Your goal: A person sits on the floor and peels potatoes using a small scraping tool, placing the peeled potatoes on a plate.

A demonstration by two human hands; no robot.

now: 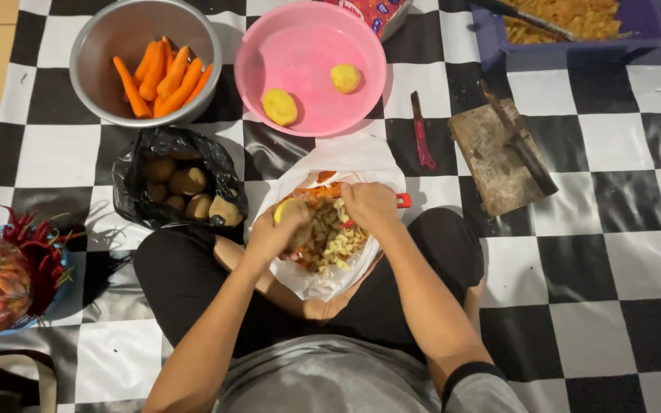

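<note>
My left hand (275, 233) grips a partly peeled potato (284, 212) over a white plastic bag (346, 157) filled with peelings (334, 237). My right hand (370, 205) is closed on a red-handled peeler (403, 200), its handle end poking out to the right. Both hands meet just above the bag, which rests between my crossed legs. A pink basin (307, 46) ahead holds two peeled yellow potatoes (279, 106). A black bag (135, 164) to the left holds several unpeeled brown potatoes (187, 181).
A metal bowl (97, 46) of peeled carrots (164, 76) stands at the far left. A red-handled knife (421, 138) and a wooden board with a blade (499, 153) lie to the right. A blue tray (568, 46) of shredded food sits far right. Red chillies (5, 279) are at left.
</note>
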